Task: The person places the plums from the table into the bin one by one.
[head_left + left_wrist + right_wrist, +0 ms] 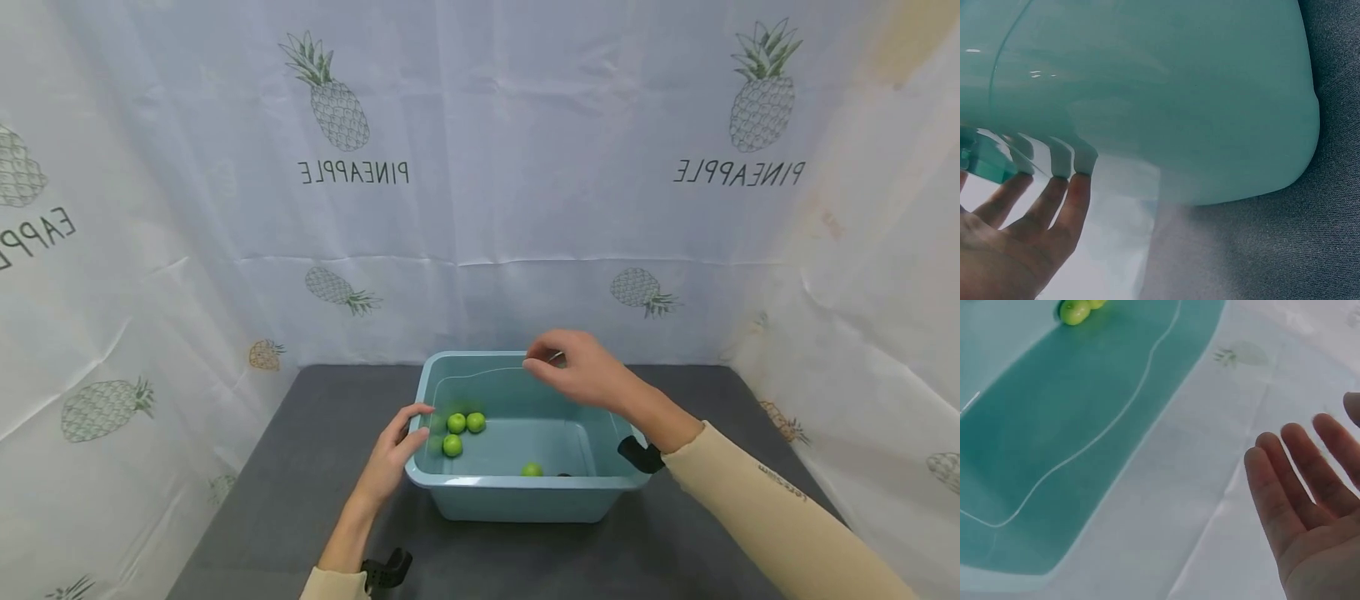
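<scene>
A pale teal plastic tub (525, 482) stands on a dark grey table and holds water. Several green round fruits (456, 423) lie in it, three grouped at the left and one (532, 470) near the front wall. My left hand (411, 423) rests with straight fingers (1054, 194) against the tub's left outer wall (1179, 94). My right hand (558, 364) hovers over the tub's far rim and holds nothing. In the right wrist view its fingers (1300, 487) are spread above the tub's inside (1054, 425), with green fruit (1075, 311) at the top edge.
The grey table (300, 467) extends on both sides of the tub. White sheeting printed with pineapples (480, 167) closes off the back and both sides. A small dark object (564, 475) sits by the tub's front wall.
</scene>
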`<state>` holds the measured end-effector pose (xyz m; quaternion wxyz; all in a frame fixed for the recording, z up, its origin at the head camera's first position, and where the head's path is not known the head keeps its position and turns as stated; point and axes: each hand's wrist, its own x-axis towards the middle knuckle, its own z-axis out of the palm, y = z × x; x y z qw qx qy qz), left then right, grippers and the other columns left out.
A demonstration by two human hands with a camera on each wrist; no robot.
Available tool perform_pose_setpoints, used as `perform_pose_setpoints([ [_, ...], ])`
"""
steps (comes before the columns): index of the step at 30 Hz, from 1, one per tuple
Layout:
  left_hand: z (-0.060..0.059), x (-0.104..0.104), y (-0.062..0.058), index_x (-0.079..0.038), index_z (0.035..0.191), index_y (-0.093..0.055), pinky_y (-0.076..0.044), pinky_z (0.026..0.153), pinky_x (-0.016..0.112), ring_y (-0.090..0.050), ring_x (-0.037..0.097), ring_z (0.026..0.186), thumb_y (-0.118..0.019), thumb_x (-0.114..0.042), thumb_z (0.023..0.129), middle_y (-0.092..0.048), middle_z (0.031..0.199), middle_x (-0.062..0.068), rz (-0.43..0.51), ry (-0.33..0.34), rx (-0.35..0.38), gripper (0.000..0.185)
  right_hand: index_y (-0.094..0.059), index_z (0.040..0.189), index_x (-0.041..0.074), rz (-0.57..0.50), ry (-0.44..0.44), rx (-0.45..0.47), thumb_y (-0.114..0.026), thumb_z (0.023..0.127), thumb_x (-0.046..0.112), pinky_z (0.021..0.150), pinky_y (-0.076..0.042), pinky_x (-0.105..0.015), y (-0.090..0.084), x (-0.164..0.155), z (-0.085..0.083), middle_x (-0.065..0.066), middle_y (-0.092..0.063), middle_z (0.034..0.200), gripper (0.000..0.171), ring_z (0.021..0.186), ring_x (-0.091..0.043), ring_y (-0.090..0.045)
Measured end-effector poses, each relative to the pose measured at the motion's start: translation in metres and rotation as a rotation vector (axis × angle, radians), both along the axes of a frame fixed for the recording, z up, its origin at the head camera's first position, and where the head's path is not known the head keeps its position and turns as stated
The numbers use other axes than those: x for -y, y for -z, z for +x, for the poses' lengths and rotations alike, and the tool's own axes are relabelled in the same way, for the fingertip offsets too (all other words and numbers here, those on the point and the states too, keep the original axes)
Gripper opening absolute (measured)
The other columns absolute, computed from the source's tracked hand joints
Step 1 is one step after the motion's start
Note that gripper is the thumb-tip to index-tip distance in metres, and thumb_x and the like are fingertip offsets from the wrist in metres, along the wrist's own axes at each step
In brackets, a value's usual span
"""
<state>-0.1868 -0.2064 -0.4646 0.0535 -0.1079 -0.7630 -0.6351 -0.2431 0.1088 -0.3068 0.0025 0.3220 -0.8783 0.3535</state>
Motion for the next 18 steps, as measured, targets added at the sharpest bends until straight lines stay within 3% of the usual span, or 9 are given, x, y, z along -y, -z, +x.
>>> perform_pose_setpoints([
  [7,0.0,-0.001,0.0,-0.009,0.137,-0.055,-0.03,0.109,0.061,-0.034,0.034,0.145,-0.054,-0.02,0.106,-0.043,0.153,0.016,0.0,0.007,0.003,0.034,-0.071,0.113,0.012,-0.017,0.035,-0.049,-0.065,0.101,0.022,0.094,-0.051,-0.046,-0.002,-0.019,0.015,0.002,-0.068,0.11,0.017,0.103,-0.018,-0.064],
  [11,0.0,-0.002,-0.002,-0.006,0.139,-0.054,-0.029,0.11,0.062,-0.032,0.033,0.147,-0.054,-0.021,0.106,-0.042,0.155,0.017,0.002,0.015,0.004,0.037,-0.071,0.117,0.012,0.035,0.085,-0.112,-0.066,0.1,0.023,0.094,-0.05,-0.049,-0.001,-0.03,0.026,0.0,-0.067,0.115,0.02,0.108,-0.023,-0.063],
  [18,0.001,0.0,-0.004,-0.011,0.142,-0.054,-0.03,0.11,0.062,-0.032,0.035,0.148,-0.054,-0.023,0.106,-0.04,0.157,0.017,-0.018,0.016,0.004,0.039,-0.07,0.119,0.009,0.094,0.174,-0.239,-0.068,0.099,0.023,0.091,-0.05,-0.053,0.014,-0.049,0.047,-0.005,-0.066,0.119,0.024,0.11,-0.029,-0.063],
])
